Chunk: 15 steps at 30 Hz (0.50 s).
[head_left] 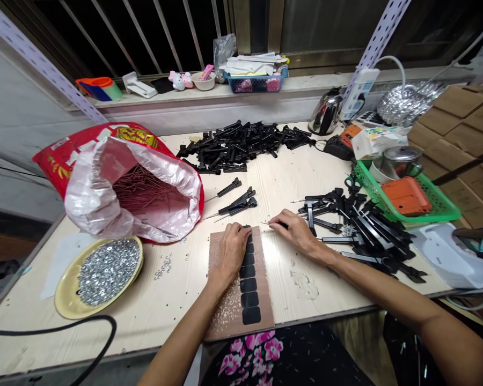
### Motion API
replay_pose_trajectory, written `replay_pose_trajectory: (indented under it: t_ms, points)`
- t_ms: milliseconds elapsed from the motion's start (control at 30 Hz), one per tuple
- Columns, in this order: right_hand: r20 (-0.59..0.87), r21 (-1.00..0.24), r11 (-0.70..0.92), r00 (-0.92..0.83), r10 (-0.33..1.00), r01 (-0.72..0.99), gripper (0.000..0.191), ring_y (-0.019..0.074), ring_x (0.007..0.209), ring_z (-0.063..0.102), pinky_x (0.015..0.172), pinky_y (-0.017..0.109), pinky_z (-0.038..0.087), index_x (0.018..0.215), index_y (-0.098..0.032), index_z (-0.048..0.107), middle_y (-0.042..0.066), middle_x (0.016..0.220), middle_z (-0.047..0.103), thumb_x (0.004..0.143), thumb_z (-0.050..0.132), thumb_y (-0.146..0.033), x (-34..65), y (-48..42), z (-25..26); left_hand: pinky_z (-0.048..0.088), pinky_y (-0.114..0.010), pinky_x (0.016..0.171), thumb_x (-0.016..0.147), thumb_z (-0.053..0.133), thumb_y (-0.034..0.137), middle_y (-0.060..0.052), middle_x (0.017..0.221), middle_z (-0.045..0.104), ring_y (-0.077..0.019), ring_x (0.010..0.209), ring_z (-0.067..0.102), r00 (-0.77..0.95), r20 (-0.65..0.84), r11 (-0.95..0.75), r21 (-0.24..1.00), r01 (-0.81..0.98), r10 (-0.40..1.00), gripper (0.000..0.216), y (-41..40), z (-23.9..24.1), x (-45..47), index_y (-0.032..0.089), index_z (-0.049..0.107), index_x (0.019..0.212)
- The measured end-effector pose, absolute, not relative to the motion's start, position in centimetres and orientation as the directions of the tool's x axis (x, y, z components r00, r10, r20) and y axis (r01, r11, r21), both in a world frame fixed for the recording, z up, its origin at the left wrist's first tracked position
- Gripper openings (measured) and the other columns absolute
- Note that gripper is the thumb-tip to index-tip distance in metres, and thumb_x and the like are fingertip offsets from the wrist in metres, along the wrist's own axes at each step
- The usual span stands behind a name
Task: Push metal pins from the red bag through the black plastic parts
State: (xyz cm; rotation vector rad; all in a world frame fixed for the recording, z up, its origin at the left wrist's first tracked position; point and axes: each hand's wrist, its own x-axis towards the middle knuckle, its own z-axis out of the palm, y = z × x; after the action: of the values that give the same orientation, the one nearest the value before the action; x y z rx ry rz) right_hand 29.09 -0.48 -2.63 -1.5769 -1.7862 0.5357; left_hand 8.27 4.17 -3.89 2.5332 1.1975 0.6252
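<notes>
Across the pale wood-grained desk [282,185], a flat brown rectangular board [266,313] carries a column of black rounded-square pieces [249,299]. The left hand [232,247] curls over its far end; whether it grips one I cannot tell. Just beside, the right hand [292,228] pinches a thin metallic rod [264,223].

- Ten o'clock, on the windowsill [301,82]: multicoloured holder [104,92].
- Twelve o'clock, same sill: blue basket [255,84], papers [251,65] on top.
- Between one and two o'clock: metal kettle [324,115].
- Three o'clock: green basket [414,218] holding an orange case [406,195].
</notes>
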Motion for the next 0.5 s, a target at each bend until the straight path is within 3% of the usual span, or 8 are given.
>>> replay_pose_trajectory:
  t_ms: [100, 167, 233, 300, 400, 500]
  points:
    - [0.219, -0.681, 0.173, -0.027, 0.975, 0.712, 0.016, 0.0155, 0.082, 0.058, 0.072, 0.028, 0.045, 0.096, -0.021, 0.066, 0.004, 0.09, 0.06, 0.091, 0.052, -0.028, 28.6, -0.9, -2.2, 0.044, -0.035, 0.077, 0.09, 0.046, 0.022, -0.007, 0.087, 0.059, -0.0212, 0.087, 0.051, 0.546, 0.268, -0.602, 0.476, 0.642, 0.794, 0.019, 4.2, -4.1, 8.3, 0.017, 0.064, 0.089]
    - [0.225, -0.687, 0.176, -0.024, 0.974, 0.705, 0.016, 0.0154, 0.082, 0.058, 0.073, 0.028, 0.046, 0.096, -0.021, 0.066, 0.004, 0.09, 0.06, 0.091, 0.053, -0.027, 28.0, -1.1, -1.9, 0.045, -0.035, 0.077, 0.088, 0.052, 0.025, -0.007, 0.085, 0.06, -0.0207, 0.085, 0.053, 0.45, 0.253, -0.503, 0.609, 0.614, 0.856, 0.015, 4.2, -3.7, 8.3, 0.017, 0.063, 0.083]
    - [0.236, -0.704, 0.191, -0.028, 0.971, 0.684, 0.015, 0.0149, 0.082, 0.058, 0.073, 0.027, 0.046, 0.096, -0.02, 0.066, 0.003, 0.09, 0.06, 0.091, 0.053, -0.027, 27.3, -1.2, -1.6, 0.046, -0.033, 0.071, 0.084, 0.057, 0.031, -0.005, 0.08, 0.062, -0.0187, 0.077, 0.056, 0.312, 0.127, -0.279, 0.813, 0.511, 0.942, 0.016, 4.1, -3.1, 8.3, 0.016, 0.063, 0.082]
    - [0.247, -0.721, 0.211, -0.041, 0.968, 0.66, 0.015, 0.0142, 0.082, 0.058, 0.072, 0.027, 0.046, 0.098, -0.021, 0.065, 0.003, 0.09, 0.06, 0.091, 0.053, -0.027, 26.5, -1.3, -1.5, 0.047, -0.028, 0.062, 0.08, 0.062, 0.036, -0.004, 0.076, 0.063, -0.0151, 0.067, 0.058, 0.222, -0.083, 0.016, 0.958, 0.285, 0.971, 0.023, 4.0, -2.3, 8.5, 0.015, 0.064, 0.086]
    - [0.264, -0.73, 0.232, -0.048, 0.963, 0.643, 0.016, 0.0136, 0.08, 0.058, 0.071, 0.026, 0.047, 0.101, -0.021, 0.064, 0.003, 0.09, 0.06, 0.091, 0.053, -0.027, 25.6, -1.3, -1.5, 0.049, -0.024, 0.059, 0.07, 0.072, 0.036, -0.002, 0.073, 0.065, -0.0111, 0.06, 0.059, 0.22, -0.292, 0.316, 0.945, -0.081, 0.931, 0.031, 3.7, -1.4, 8.7, 0.012, 0.063, 0.088]
    - [0.29, -0.727, 0.245, -0.037, 0.956, 0.641, 0.015, 0.0141, 0.08, 0.057, 0.071, 0.027, 0.047, 0.1, -0.021, 0.064, 0.003, 0.089, 0.059, 0.091, 0.053, -0.026, 25.2, -1.3, -1.4, 0.052, -0.023, 0.064, 0.062, 0.079, 0.029, -0.003, 0.072, 0.066, -0.0099, 0.062, 0.061, 0.235, -0.35, 0.403, 0.884, -0.236, 0.907, 0.033, 3.5, -0.7, 8.8, 0.01, 0.064, 0.084]
